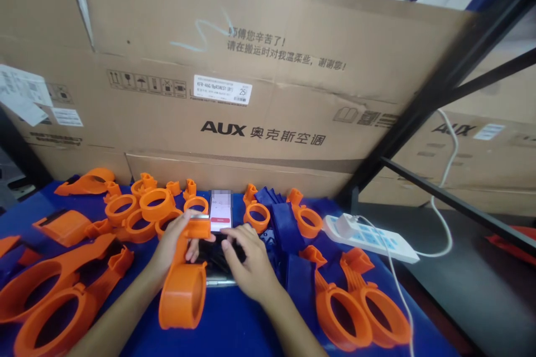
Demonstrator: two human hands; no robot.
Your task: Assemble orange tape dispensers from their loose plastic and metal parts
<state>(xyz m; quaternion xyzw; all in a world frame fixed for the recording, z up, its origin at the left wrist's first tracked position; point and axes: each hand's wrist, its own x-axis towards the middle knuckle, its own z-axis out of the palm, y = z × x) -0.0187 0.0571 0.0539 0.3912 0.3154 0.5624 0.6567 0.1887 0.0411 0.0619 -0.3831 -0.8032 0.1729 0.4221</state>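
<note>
My left hand (170, 242) is closed around the upper part of an orange plastic ring holder (182, 295), with its wide ring hanging down toward me. My right hand (249, 259) is just to the right, its thumb and forefinger apart over some black items (215, 259); I cannot make out what these are, as both hands partly cover them. A lit phone (220, 210) stands just beyond my fingertips, its screen showing a red button. Below the black items, a silvery edge (220, 281) shows on the blue table cover (234, 323).
More orange ring holders (58, 312) lie at left, several others (157, 203) along the back, and two (343, 318) at right. Folded blue strips (288, 228) lie near a white power strip (372, 238) with cables. Cardboard boxes (268, 162) and a black frame (402, 128) stand behind.
</note>
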